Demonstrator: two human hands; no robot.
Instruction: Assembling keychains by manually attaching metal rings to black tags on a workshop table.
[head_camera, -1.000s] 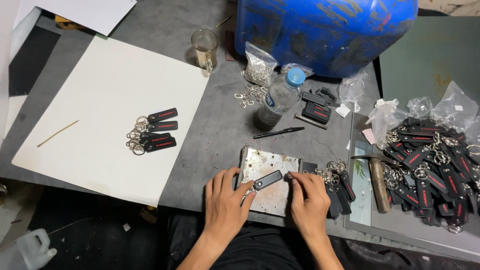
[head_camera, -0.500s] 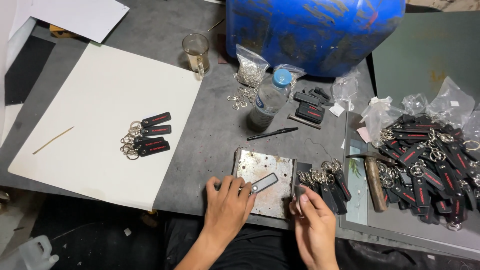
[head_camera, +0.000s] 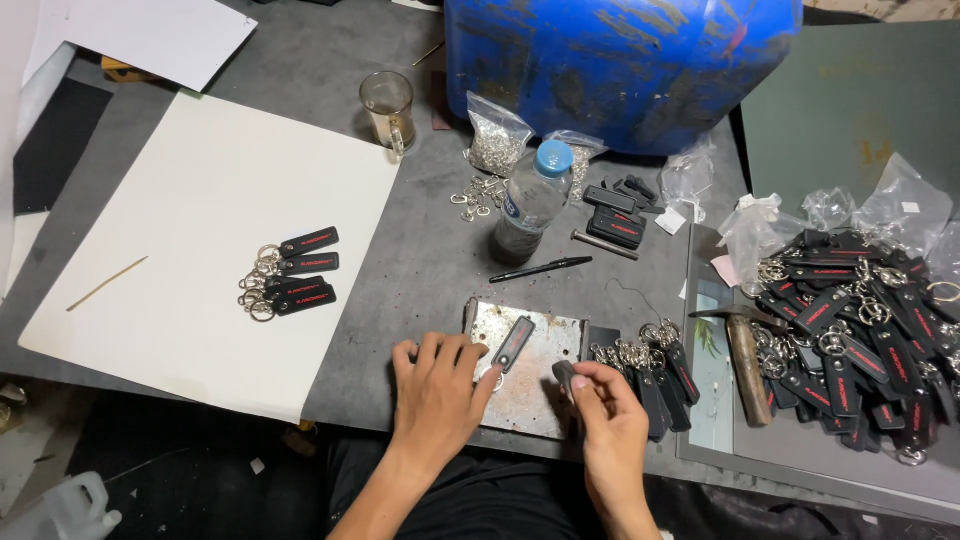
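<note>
L grip (head_camera: 437, 385) pins black key fob (head_camera: 513, 342) on metal plate (head_camera: 540, 375), R grip (head_camera: 608, 420) pinches small dark piece (head_camera: 565, 378); hammer (head_camera: 745, 365) nearby.

You face a grey work table (head_camera: 430, 250); a blue drum (head_camera: 620, 60) stands behind, dark floor (head_camera: 150, 470) below.

Both my forearms come up bare from the bottom edge, angled slightly toward each other. My left hand (head_camera: 437, 392) lies palm down, knuckles up, fingers (head_camera: 432, 350) curled forward and bunched, thumb stretched out to the right with its tip pressing down. My right hand (head_camera: 608, 430) sits just beside it, back of the hand up, fingers folded in, thumb and forefinger pinched together at the upper left
</note>
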